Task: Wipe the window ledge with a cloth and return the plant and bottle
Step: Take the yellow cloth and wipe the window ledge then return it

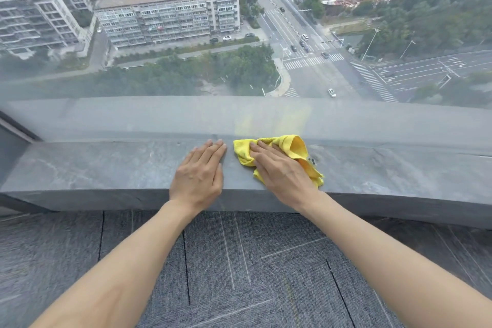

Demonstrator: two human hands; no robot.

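Note:
A grey stone window ledge [93, 165] runs across the view below the glass. A crumpled yellow cloth [295, 146] lies on it right of centre. My right hand [282, 170] presses flat on the cloth, fingers pointing up and left, covering its middle. My left hand [199, 170] rests flat on the bare ledge just left of the cloth, fingers together and holding nothing. A few small dark specks [312, 160] sit on the ledge by the cloth's right side. No plant or bottle is in view.
The large window pane [239, 34] rises directly behind the ledge and looks down on streets and buildings far below. Grey carpet tiles [239, 261] cover the floor in front of the ledge. A dark window frame [16, 128] angles in at the far left.

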